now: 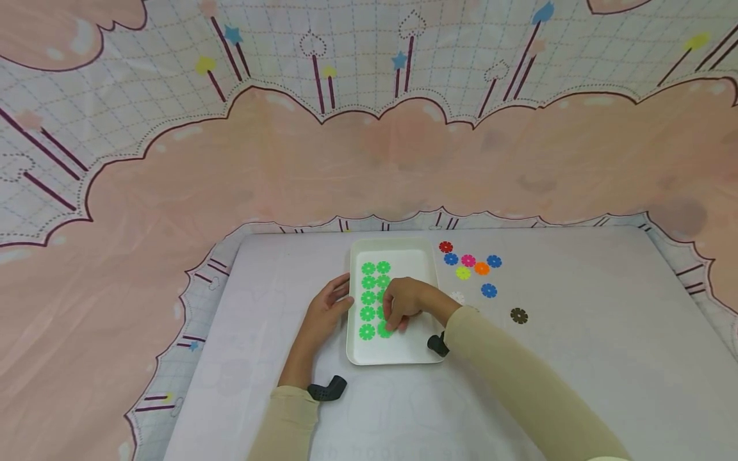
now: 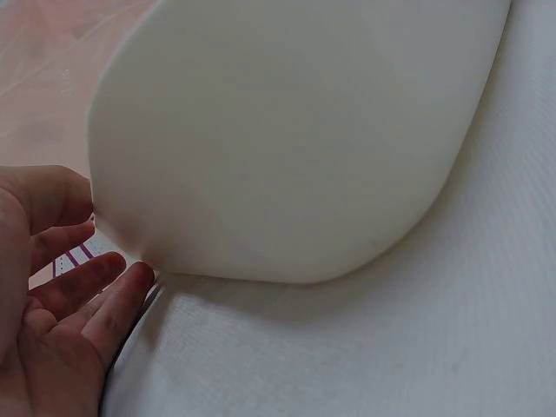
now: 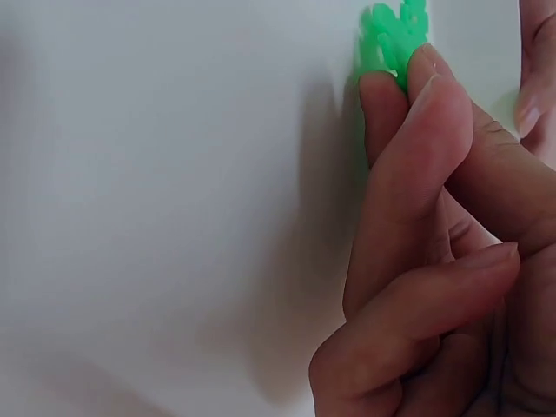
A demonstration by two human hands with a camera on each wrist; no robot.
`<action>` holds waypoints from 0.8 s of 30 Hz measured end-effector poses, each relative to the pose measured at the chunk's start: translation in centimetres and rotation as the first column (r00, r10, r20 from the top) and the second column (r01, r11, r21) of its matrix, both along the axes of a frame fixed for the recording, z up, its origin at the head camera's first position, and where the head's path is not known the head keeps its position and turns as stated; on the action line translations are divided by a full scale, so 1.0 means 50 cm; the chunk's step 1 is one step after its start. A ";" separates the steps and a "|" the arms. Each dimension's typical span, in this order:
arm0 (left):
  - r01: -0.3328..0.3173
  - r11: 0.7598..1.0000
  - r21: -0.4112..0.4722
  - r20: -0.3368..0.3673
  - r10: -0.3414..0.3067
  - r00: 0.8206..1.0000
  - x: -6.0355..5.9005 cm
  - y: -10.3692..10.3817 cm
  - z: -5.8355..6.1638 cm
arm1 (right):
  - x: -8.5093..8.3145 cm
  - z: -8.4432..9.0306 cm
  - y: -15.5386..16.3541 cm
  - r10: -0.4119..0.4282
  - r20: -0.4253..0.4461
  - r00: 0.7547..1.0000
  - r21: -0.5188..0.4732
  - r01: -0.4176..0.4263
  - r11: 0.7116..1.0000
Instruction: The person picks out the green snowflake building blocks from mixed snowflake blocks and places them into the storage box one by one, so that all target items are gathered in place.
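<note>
- Fingers [image 3: 408,148] of right hand [image 1: 403,304] pinch green flower piece [image 3: 393,35], seen only by right wrist camera.
- Left hand [image 1: 328,306], fingers relaxed, touches white tray [image 1: 398,352] edge; tray's long axis runs away from person.

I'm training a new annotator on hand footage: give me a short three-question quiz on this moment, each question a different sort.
1. True or false: the right hand pinches a green flower piece over the white tray.
2. The left hand's fingers rest against: A) the tray's left edge B) the brown piece C) the orange piece.
3. Fill in: the loose piece farthest right on the table is ____.

Key: 1 true; 2 A; 3 brown.
</note>
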State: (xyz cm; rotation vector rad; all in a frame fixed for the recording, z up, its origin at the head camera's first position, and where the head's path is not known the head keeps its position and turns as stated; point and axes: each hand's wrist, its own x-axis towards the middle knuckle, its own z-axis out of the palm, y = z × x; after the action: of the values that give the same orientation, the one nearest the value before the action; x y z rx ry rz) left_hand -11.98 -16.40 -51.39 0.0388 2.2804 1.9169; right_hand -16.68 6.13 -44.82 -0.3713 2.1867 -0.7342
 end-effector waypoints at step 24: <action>0.009 1.000 0.000 0.001 -0.009 1.000 -0.001 -0.001 0.000 | 0.003 0.005 0.001 0.007 -0.044 0.999 0.024 -0.006 1.000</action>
State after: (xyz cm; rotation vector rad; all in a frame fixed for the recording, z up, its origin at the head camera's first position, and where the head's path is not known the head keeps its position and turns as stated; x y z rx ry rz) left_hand -12.02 -16.45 -51.37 0.0480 2.2755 1.9125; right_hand -16.52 6.17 -44.59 -0.3857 2.2328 -0.7020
